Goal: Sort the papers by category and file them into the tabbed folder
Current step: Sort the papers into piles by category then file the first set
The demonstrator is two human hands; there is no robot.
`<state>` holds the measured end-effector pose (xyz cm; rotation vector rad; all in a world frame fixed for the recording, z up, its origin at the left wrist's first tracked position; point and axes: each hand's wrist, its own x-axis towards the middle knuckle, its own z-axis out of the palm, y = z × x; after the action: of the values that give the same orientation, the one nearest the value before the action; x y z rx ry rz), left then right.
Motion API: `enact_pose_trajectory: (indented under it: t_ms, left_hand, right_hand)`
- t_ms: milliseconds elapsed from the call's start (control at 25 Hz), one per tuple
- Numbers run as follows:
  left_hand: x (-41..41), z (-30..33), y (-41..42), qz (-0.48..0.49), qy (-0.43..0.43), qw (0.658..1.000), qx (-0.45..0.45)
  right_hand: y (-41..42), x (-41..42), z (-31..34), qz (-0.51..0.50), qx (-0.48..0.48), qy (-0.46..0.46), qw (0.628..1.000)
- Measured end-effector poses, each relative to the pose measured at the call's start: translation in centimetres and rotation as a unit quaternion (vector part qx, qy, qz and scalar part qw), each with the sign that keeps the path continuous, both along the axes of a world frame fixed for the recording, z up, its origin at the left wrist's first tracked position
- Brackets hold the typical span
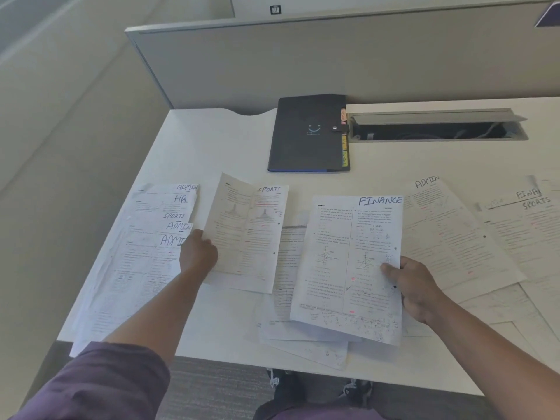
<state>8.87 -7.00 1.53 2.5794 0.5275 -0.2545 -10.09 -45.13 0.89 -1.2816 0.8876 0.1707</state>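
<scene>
My left hand (197, 253) grips the left edge of a sheet marked SPORTS (248, 228), which is lifted and bent along its middle. My right hand (415, 286) pinches the right edge of a sheet marked FINANCE (348, 262), held a little above other papers. A closed black tabbed folder (307, 133) lies at the back of the white desk (212, 140), with coloured tabs (344, 150) showing along its right side. At the left lies a fanned stack (151, 237) labelled ADMIN, HR and SPORTS. On the right lie an ADMIN sheet (448, 234) and more sheets (527, 225) labelled FINANCE and SPORTS.
A grey partition wall (333, 62) stands behind the desk. An open cable tray (436, 128) is sunk into the desk just right of the folder. Loose unlabelled papers (306, 344) overhang the desk's front edge. My shoes (318, 386) show below on the carpet.
</scene>
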Motion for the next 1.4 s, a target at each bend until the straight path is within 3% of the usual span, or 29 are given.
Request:
enact_pose_trajectory:
  t_ms: [120, 240, 320, 520, 720, 880, 1200, 1400]
  left_hand:
    - [-1.1, 0.3, -1.3, -0.061, 0.002, 0.995, 0.084]
    - [-5.5, 0.6, -5.5, -0.151, -0.020, 0.988, 0.015]
    - [-9.4, 0.5, -8.1, -0.211, 0.035, 0.976, -0.036]
    - [-14.8, -0.4, -12.0, -0.360, 0.062, 0.931, 0.022]
    - [-16.8, -0.5, -15.5, -0.501, 0.101, 0.850, 0.124]
    - [-17.5, -0.1, -17.4, -0.533, 0.137, 0.812, 0.197]
    - [-17.6, 0.5, -19.2, -0.539, 0.189, 0.788, 0.230]
    - [-17.7, 0.5, -19.7, -0.535, 0.190, 0.792, 0.226]
  right_hand:
    - [-0.3, -0.3, -0.3, -0.012, -0.007, 0.006, 1.000]
    - [-1.4, -0.6, -0.4, -0.021, -0.017, 0.014, 1.000]
    - [-2.4, -0.8, -0.2, -0.027, -0.023, 0.015, 0.999]
    - [-4.8, -1.7, 0.1, -0.023, -0.040, 0.020, 0.999]
    - [-7.6, -3.0, -0.1, -0.014, -0.045, 0.018, 0.999]
    - [-9.6, -4.3, -0.4, -0.015, -0.043, 0.021, 0.999]
    - [-10.8, -5.0, -1.1, -0.012, -0.026, 0.019, 0.999]
    - [-10.8, -4.9, -1.3, -0.010, -0.020, 0.023, 0.999]
